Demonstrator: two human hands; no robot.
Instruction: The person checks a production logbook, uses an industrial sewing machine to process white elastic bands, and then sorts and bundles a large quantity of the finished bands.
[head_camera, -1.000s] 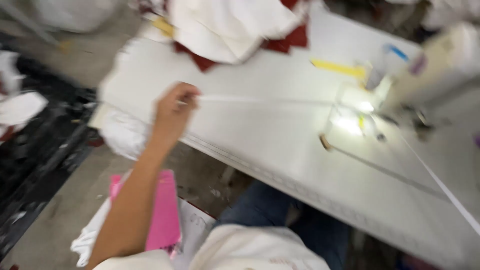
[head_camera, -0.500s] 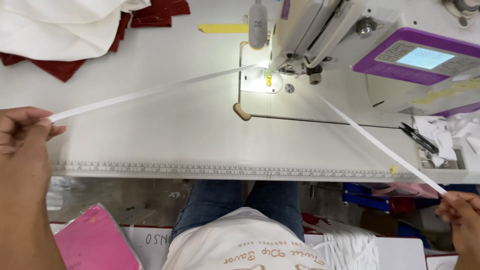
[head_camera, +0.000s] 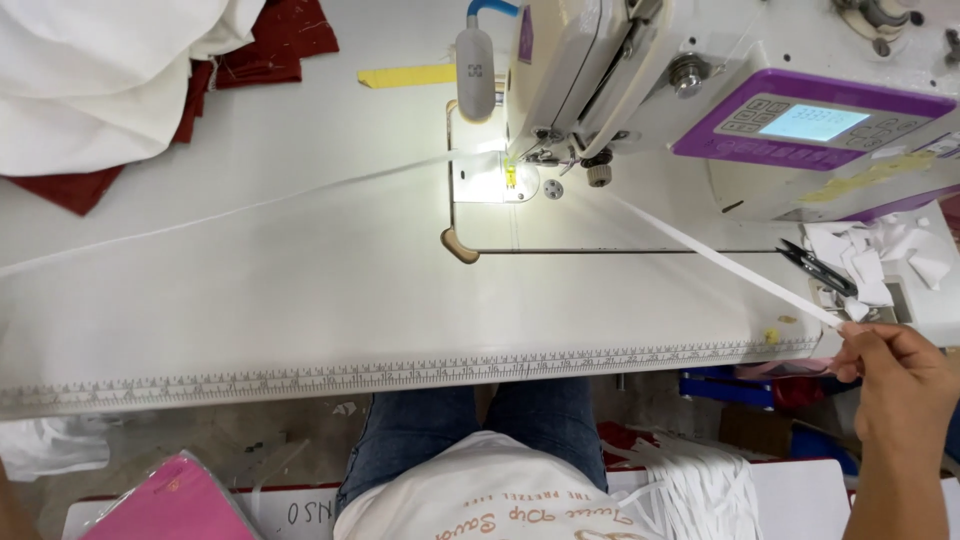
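Observation:
A long white elastic strip (head_camera: 700, 250) runs taut from under the needle of the white sewing machine (head_camera: 600, 70) toward the lower right. My right hand (head_camera: 895, 375) pinches its end just past the table's front edge. The strip goes on leftward from the lit needle plate (head_camera: 495, 185) across the table and off the left edge. My left hand is out of the picture.
White and dark red cloth (head_camera: 120, 80) is heaped at the back left. Black scissors (head_camera: 815, 268) and white scraps lie at the right. A ruler strip (head_camera: 400, 372) lines the table front. A pink bag (head_camera: 170, 500) and loose white strips (head_camera: 690, 490) sit below.
The view has moved closer and shifted right. My left hand, seen holding the strip at the left before, has left the picture. My right hand has risen nearer the table edge.

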